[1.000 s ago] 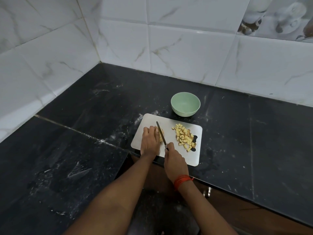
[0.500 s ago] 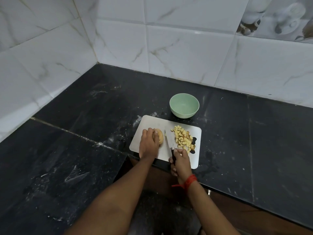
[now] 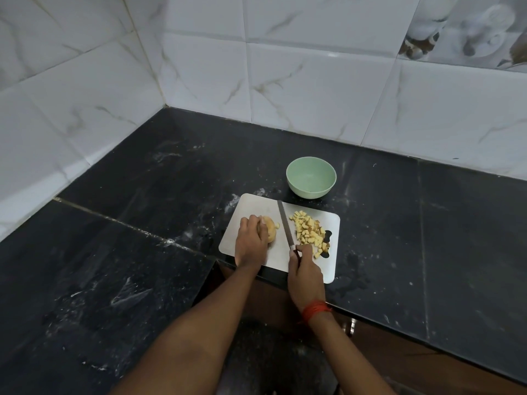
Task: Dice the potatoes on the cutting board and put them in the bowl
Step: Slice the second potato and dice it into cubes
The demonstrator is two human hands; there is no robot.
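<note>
Holding a part-cut potato (image 3: 270, 232) under the curled fingers of the left hand (image 3: 249, 242), on the cutting board (image 3: 255, 204). Gripping a knife (image 3: 285, 223) in the right hand (image 3: 305, 266), fingers wrapped round the handle, blade between potato and diced pieces (image 3: 309, 233). Beyond the blade tip, off the board: a green bowl (image 3: 310, 192).

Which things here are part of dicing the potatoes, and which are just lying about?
Job: cutting board, potato piece gripped by left hand, diced potato, knife in right hand, green bowl.
Just there: black counter, tiled wall, red wrist thread.
</note>
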